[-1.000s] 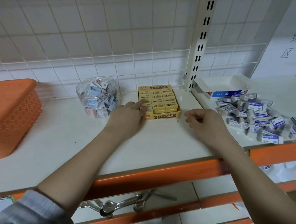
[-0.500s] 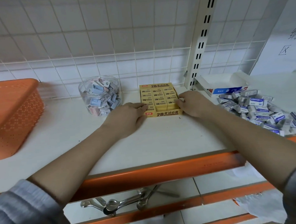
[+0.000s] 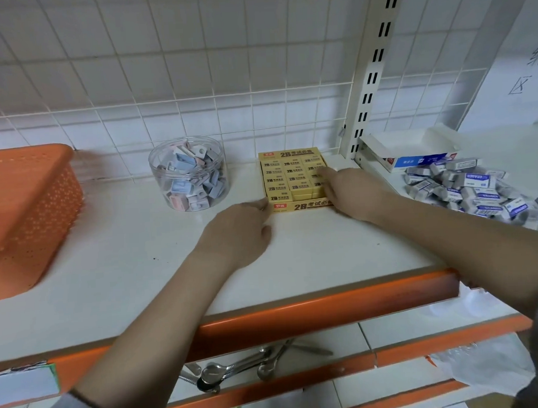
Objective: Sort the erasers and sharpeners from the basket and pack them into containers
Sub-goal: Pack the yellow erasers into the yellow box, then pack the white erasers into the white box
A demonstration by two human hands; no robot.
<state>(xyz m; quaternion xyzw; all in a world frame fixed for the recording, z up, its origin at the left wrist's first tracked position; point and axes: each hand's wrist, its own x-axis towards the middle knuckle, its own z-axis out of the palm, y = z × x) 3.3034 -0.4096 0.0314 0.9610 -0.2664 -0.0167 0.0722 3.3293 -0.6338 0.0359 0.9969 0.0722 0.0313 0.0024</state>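
Orange basket point(image 3: 28, 210): far left on the white shelf point(image 3: 140, 273), tilted on its side; what is inside cannot be told.
Clear jar point(image 3: 189, 173): right of the basket, lidless, filled with small blue, pink and grey sharpeners.
Left hand point(image 3: 236, 233): fingers loosely bent, tips touching the front-left corner of the yellow box; it presses rather than grips.
Yellow eraser box point(image 3: 294, 179): mid-shelf near the wire grid, packed with tidy rows of yellow 2B erasers and looking full.
Right hand point(image 3: 353, 193): lies along the box's right side, forefinger stretched over the top erasers, the other fingers bent against the wall; a steadying touch, no clear grip.
Blue-and-white erasers point(image 3: 475, 190): loose heap on the next shelf section, well apart from the yellow box.
White carton point(image 3: 414, 152): open, just behind that heap.
Handling, as a judgement: the thin card tray probably flexes and its load is likely moderately heavy; hold both short sides low, or slide it, keeping it level so erasers stay put.
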